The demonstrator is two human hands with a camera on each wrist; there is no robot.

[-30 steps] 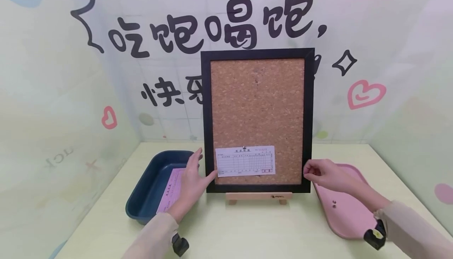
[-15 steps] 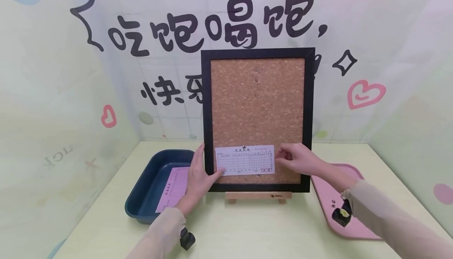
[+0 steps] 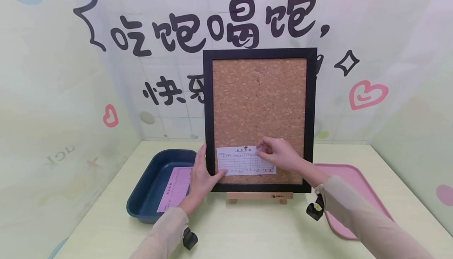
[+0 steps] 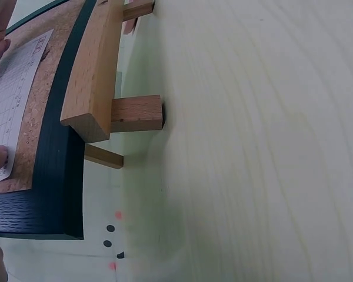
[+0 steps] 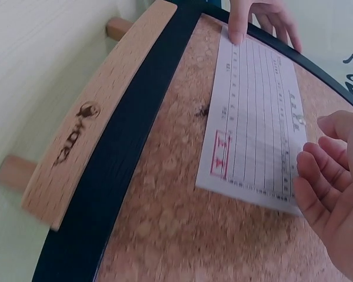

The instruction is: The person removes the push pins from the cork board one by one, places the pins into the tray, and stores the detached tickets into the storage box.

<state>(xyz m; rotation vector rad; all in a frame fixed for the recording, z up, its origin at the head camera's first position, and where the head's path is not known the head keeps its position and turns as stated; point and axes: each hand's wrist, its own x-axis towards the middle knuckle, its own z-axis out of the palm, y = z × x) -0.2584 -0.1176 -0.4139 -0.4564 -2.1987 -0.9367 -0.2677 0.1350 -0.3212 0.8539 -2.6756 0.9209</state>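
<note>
A framed corkboard (image 3: pixel 259 105) stands on a small wooden easel (image 3: pixel 260 196). A white printed form (image 3: pixel 233 162) lies on its lower left, with a small shiny pin (image 3: pixel 245 147) at the form's top edge. My left hand (image 3: pixel 203 176) grips the frame's lower left side, its thumb pressing the form's lower left corner. My right hand (image 3: pixel 279 154) is over the form's upper right part, fingertips close to the pin. In the right wrist view, that hand (image 5: pixel 338 182) has loosely bent fingers, the thumb apart from them, and nothing visible between.
A dark blue bin (image 3: pixel 136 200) holding a pink printed form (image 3: pixel 175 188) stands at the left. At the right, a pink tray (image 3: pixel 354 176) lies partly under my right forearm. A patterned wall covering (image 3: pixel 170 125) rises behind the pale table (image 3: pixel 255 231).
My right hand has moved left from the frame's right edge to the form's top, near the pin. My left thumb has shifted right onto the form; its fingers have come against the frame.
</note>
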